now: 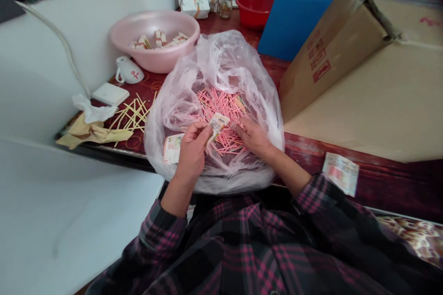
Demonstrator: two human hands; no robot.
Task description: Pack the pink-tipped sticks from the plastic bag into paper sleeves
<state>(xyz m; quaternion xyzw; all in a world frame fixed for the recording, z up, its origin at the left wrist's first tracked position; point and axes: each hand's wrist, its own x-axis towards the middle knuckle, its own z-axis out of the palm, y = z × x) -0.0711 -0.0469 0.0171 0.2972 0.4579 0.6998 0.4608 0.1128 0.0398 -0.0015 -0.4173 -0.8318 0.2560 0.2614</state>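
Observation:
My left hand (pixel 196 143) pinches a small printed paper packet (pixel 218 122) between thumb and fingers. It hangs over a heap of thin pink sticks (pixel 226 101) lying in a large clear plastic bag (pixel 155 136) with its mouth spread wide. On the right side of the heap, my right hand (pixel 254 137) has its fingers drawn together at the sticks. What lies between those fingertips is too blurred to make out. Another printed packet (pixel 172 148) rests inside the bag, left of my left hand. A few yellowish sticks (pixel 240 103) show among the pink ones.
Behind the bag stands a pink basin (pixel 121 39) holding bundled packets. A white mug (pixel 129 70) lies on its side near loose yellow sticks (pixel 133 115). A big cardboard box (pixel 360 83) takes up the right side. One flat packet (pixel 341 173) lies at the table's front edge.

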